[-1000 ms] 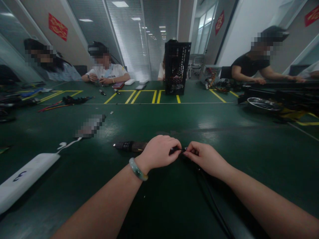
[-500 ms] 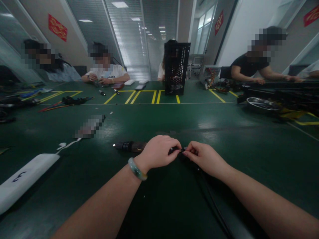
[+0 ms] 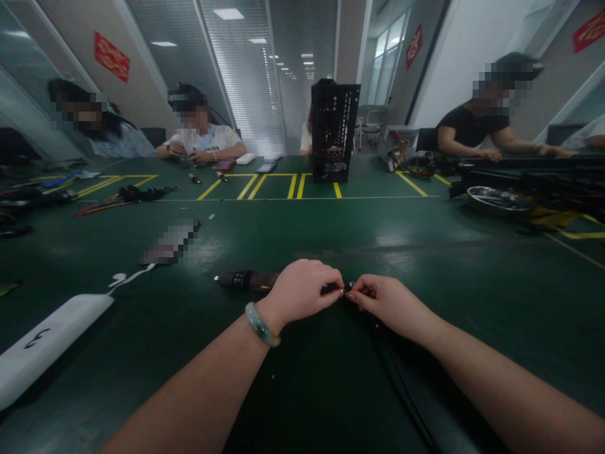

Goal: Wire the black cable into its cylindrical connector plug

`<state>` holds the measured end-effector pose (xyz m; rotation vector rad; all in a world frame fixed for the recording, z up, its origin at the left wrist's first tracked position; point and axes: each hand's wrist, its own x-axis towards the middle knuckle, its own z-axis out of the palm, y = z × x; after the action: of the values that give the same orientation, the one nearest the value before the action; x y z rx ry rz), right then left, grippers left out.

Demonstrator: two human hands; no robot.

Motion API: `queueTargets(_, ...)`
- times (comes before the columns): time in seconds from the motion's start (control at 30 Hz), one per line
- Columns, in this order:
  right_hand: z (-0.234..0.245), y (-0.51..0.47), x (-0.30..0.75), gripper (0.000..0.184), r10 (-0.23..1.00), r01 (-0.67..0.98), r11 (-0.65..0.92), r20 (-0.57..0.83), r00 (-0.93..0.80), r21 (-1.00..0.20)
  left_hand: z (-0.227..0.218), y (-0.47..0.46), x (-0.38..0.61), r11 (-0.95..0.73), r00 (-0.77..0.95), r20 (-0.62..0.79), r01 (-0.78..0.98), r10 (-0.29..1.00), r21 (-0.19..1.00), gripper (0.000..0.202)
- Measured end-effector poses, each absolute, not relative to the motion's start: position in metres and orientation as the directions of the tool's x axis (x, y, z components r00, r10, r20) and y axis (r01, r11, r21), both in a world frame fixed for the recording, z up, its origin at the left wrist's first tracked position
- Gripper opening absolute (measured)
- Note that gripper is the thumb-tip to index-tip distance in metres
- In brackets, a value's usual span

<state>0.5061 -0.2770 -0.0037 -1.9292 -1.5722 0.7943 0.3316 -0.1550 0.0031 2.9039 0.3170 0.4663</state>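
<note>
My left hand (image 3: 309, 290) is closed over the right end of a dark cylindrical tool (image 3: 246, 279) that looks like an electric screwdriver. Its silver tip points left along the table. A short black part shows between the left thumb and fingers. Right beside it, my right hand (image 3: 385, 299) pinches a small dark piece with thumb and forefinger, its shape mostly hidden. The fingertips of both hands almost meet. From below my right hand a black cable (image 3: 401, 378) runs down to the bottom edge; whether it joins the pinched piece is hard to see.
A white power strip (image 3: 57, 340) lies at left, its cord leading toward a blurred phone-like object (image 3: 172, 243). Across the green table (image 3: 293, 230) stands a black computer case (image 3: 333, 132). Dark wiring (image 3: 142, 192) and black parts (image 3: 534, 183) lie farther off; several people sit opposite.
Both hands keep nearly the same place and grip. The view has shifted very slightly, and the fingertips have barely moved.
</note>
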Motion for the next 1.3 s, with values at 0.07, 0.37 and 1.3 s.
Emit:
queueTargets(0.07, -0.004, -0.277, 0.506, 0.020, 0.980, 0.650, -0.197, -0.127, 0.154, -0.734, 0.004, -0.155, 0.331, -0.962, 0.929, 0.288, 0.174, 0.231, 0.211, 0.010)
queueTargets(0.37, -0.003, -0.275, 0.508, 0.019, 0.979, 0.590, -0.205, -0.162, 0.126, -0.781, 0.004, -0.155, 0.330, -0.965, 0.930, 0.291, 0.168, 0.223, 0.201, 0.012)
queueTargets(1.3, -0.011, -0.274, 0.507, 0.020, 0.974, 0.506, -0.214, -0.145, 0.172, -0.836, 0.007, -0.156, 0.329, -0.949, 0.918, 0.282, 0.219, 0.279, 0.226, 0.018)
